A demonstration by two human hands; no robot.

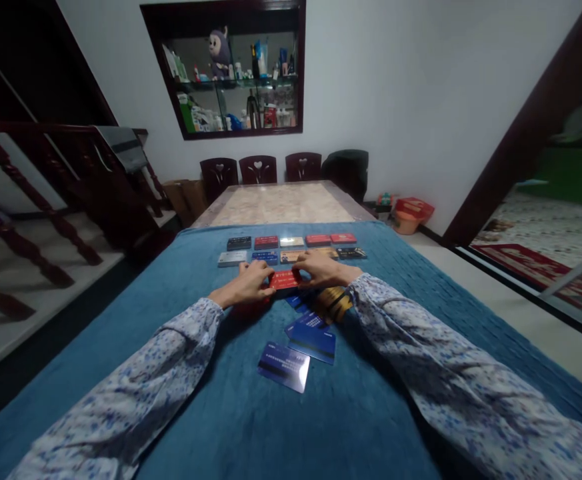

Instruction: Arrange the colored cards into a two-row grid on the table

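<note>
Between my two hands is a stack of red cards (285, 280), held by its short ends. My left hand (249, 281) pinches the left end with thumb and fingers. At the right end, my right hand (323, 269) grips with its fingers curled. Loose blue cards (313, 341) lie nearer to me, partly overlapping, and one purple-blue card (285, 367) with a dark stripe lies closest. Under my right wrist is a spread pile of gold and black cards (335, 303), partly hidden. Something red beneath my left wrist is too blurred to name.
Two rows of card stacks stand just beyond my hands, among them a red stack (267, 243) and a silver stack (233, 258). A blue cloth (195, 400) covers the near part of the table (281, 202). Chairs (258, 170) line its far end.
</note>
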